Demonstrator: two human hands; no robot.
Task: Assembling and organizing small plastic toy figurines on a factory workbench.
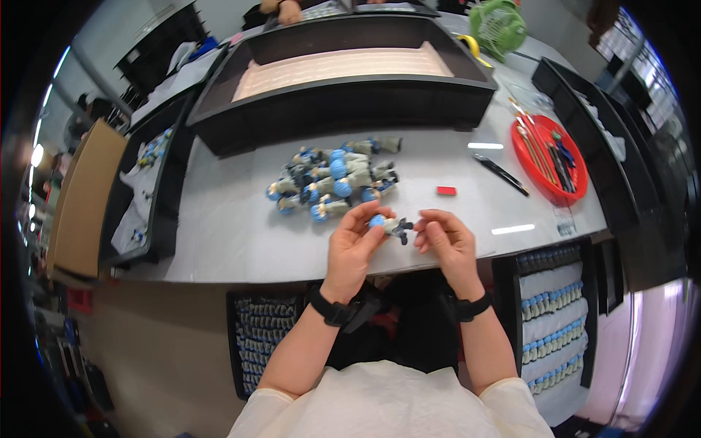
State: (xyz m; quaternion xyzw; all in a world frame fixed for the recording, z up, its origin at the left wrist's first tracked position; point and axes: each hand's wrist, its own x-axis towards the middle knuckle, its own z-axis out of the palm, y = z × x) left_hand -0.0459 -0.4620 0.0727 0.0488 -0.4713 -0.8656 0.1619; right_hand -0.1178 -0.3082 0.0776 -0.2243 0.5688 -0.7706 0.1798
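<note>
Just above the near edge of the table, my left hand [353,247] pinches a small toy figurine [391,224] by its blue-capped head. The figurine lies sideways, with a pale grey body and dark feet pointing right. My right hand [448,244] is close beside those feet, its fingers loosely bent and apart; whether a fingertip touches them is hard to see. Beyond my left hand lies a loose heap of similar figurines [337,174] with blue heads. A small red block [446,191] sits on the table past my right hand.
A large black tray [350,102] with a pinkish liner spans the back. At right are a black pen [501,174] and a red dish [576,191] with brushes. Black trays flank the table; lower trays [520,394] hold rows of figurines. Another person's hand [290,12] shows at the far end.
</note>
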